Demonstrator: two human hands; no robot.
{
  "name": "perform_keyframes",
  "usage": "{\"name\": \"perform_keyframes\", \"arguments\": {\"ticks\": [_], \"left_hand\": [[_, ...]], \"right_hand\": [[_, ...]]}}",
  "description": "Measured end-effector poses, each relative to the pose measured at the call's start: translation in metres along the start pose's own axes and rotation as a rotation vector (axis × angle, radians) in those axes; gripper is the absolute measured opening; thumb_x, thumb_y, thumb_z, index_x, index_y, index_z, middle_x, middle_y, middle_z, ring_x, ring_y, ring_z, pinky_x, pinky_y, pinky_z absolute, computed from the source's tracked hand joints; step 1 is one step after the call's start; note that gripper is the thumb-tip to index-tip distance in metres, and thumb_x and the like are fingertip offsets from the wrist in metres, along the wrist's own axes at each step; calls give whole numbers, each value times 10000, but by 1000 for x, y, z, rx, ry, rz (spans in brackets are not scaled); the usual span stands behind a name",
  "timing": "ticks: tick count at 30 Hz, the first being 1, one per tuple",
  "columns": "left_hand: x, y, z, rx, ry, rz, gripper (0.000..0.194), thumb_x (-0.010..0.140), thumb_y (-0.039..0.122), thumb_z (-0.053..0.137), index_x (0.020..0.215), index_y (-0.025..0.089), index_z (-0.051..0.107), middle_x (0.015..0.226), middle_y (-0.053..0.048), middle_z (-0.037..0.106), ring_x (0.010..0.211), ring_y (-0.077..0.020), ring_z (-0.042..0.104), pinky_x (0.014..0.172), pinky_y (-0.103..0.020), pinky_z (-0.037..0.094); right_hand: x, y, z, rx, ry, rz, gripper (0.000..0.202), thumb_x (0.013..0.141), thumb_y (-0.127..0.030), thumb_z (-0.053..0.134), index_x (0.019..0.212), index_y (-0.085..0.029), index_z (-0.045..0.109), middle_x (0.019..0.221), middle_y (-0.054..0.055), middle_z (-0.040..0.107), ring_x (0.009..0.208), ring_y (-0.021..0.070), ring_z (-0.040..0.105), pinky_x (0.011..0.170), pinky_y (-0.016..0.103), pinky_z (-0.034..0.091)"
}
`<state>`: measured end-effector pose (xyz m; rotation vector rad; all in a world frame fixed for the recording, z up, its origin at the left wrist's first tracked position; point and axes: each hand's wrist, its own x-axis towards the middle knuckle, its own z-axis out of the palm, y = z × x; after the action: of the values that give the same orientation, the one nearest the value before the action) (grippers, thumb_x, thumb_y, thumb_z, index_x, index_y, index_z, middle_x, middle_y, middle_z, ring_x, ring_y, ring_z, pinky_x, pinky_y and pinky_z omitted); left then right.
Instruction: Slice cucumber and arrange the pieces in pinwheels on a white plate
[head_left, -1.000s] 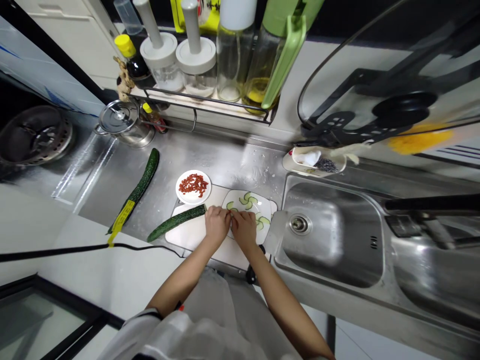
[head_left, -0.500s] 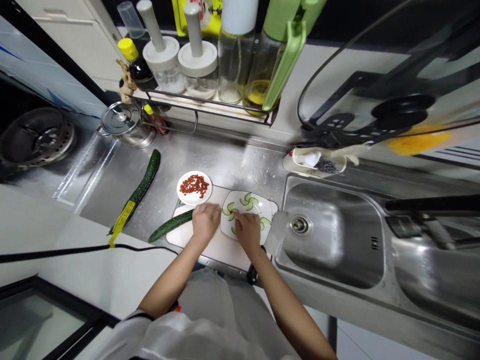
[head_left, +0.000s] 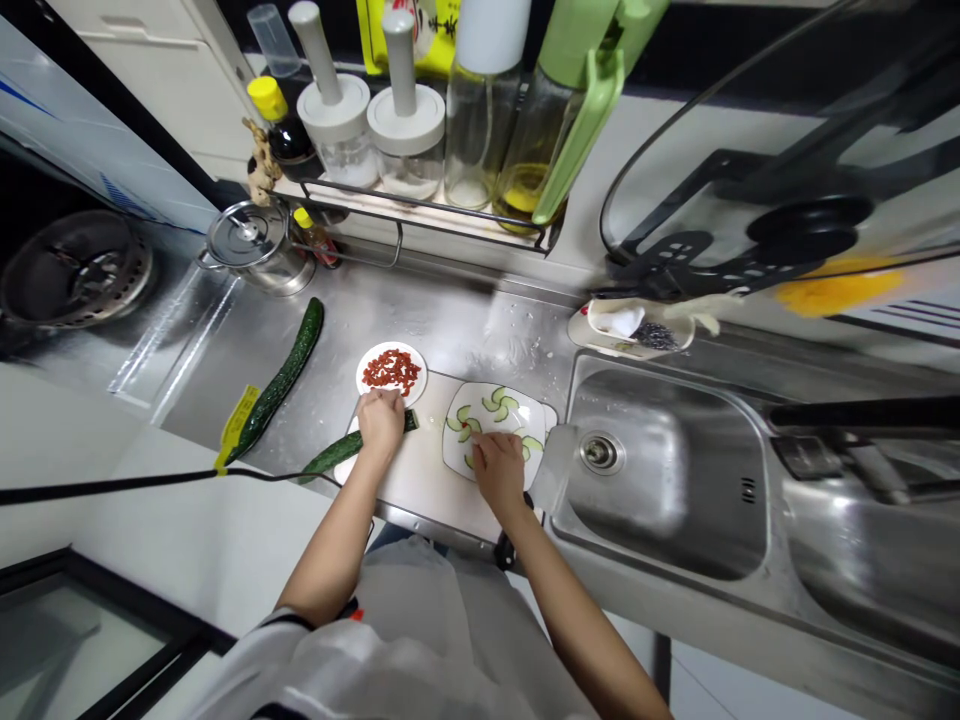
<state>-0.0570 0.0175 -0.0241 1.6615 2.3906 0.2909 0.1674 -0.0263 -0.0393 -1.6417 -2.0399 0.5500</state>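
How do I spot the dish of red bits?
On the steel counter left of the sink lies a pale board. At its far left corner sits a round white dish. Unlike the squarish plate nearby, it holds many red bits.

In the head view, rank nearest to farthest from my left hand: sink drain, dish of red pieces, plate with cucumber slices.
From your left hand:
1. Dish of red pieces, right at its far side.
2. Plate with cucumber slices, to its right.
3. Sink drain, farther right.
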Motion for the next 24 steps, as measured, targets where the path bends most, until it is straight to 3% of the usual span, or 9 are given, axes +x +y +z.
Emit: {"name": "perform_keyframes", "arguments": {"ticks": [13,24], "left_hand": [[7,-2,10,-119,-9,14,261,798,235,484,870,213,734,876,-81,677,906,-216,579,850,-327,438],[2,-1,-11,-385,35,-113,187,791,250,525,830,213,704,915,-30,702,872,-174,623,852,-282,451]], "right_hand": [[-3,-2,-1,-14,-17,20,255,854,-188,468,955,-194,702,846,67,629,848,213,428,788,349,346],[-3,-1,-2,1,-12,18,238,851,-202,491,959,-185,702,858,67,646,863,214,443,816,348,353]]}}
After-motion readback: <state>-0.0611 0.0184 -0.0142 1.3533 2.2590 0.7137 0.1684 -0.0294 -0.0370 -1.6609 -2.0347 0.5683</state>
